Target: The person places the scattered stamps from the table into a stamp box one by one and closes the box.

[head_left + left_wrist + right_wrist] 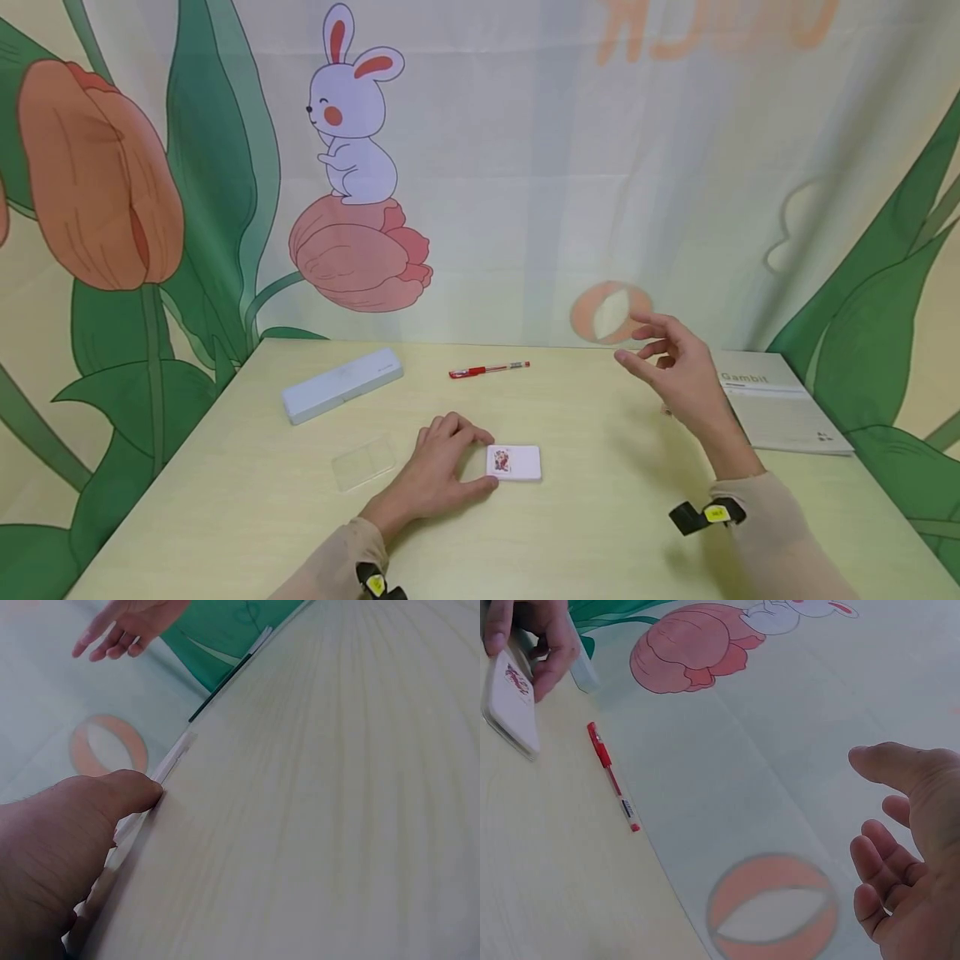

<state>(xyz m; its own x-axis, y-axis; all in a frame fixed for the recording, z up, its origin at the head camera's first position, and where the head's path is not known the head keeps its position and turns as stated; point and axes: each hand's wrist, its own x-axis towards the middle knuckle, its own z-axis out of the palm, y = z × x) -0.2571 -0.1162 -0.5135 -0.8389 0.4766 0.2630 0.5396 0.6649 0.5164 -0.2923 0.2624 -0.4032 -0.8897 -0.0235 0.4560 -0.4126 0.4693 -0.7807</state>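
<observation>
A small stack of playing cards (525,463) lies flat on the table, white on top with a figure printed at its left end. My left hand (442,467) grips the stack's left end, thumb along the near edge and a finger at the far edge. In the left wrist view the thumb (135,791) presses against the stack's side. My right hand (678,375) is raised above the table's right side, fingers loosely bent and apart, holding nothing. Below it, a small printed piece (666,409) shows, mostly hidden by the hand.
A clear plastic case piece (363,462) lies left of my left hand. Farther back are a pale blue box (343,386) and a red pen (489,370). A notebook (787,408) lies at the right, partly behind my right wrist. A printed curtain (495,183) hangs behind the table.
</observation>
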